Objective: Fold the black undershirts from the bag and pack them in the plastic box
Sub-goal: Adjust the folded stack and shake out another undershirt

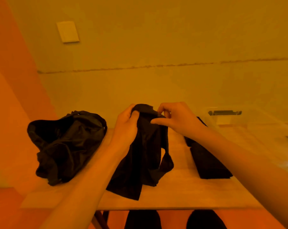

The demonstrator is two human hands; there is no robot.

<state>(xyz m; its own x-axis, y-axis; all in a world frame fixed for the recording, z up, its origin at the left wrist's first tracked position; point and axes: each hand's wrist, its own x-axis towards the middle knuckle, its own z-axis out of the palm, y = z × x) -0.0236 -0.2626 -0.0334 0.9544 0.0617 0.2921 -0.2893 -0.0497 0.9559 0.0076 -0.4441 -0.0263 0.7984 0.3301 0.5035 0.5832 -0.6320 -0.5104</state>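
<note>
Above the table [181, 197], head view: black undershirt [144, 156] hung crumpled | left hand [126, 125] gripped its top, fingers curled into the cloth | right hand [175, 120] pinched the top edge between thumb and fingertips | bag [65, 146] lay open at left | folded undershirt [207, 162] lay at right by the clear plastic box [255, 128]; whether it was inside could not be told.

Both hands are raised side by side, close together; the left hand [125, 123] curls its fingers round the top of a black undershirt [143, 159]; the right hand [176, 119] pinches the same top edge, one finger stretched leftward across the cloth; both forearms are bare, the left rising from below, the right reaching in from the lower right.
</note>
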